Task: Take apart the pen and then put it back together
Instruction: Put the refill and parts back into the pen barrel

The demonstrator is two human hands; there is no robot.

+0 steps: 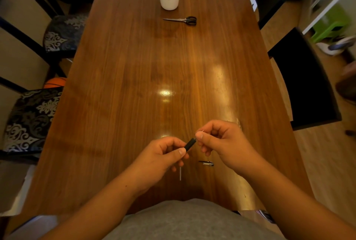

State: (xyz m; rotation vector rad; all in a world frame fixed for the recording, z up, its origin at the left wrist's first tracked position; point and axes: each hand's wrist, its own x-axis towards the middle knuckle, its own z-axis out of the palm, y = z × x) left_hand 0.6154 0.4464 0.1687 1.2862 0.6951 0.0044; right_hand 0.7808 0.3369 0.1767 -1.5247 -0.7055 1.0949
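Both hands held pen parts above the worktop (134, 66).

The left hand (163, 155) pinched a black barrel (190, 144) between thumb and fingers; the right hand (217, 139) closed on something small at the barrel's upper end, too fine to identify. A clip piece (207, 163) and a thin refill (180, 173) lay below on the worktop.

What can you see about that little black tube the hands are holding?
The black pen barrel is a short, dark, matte tube, probably plastic. It tilts up to the right, held above the wooden table. The left hand pinches its lower end; the right hand meets its upper end, fingertips pinched on something too small to identify.
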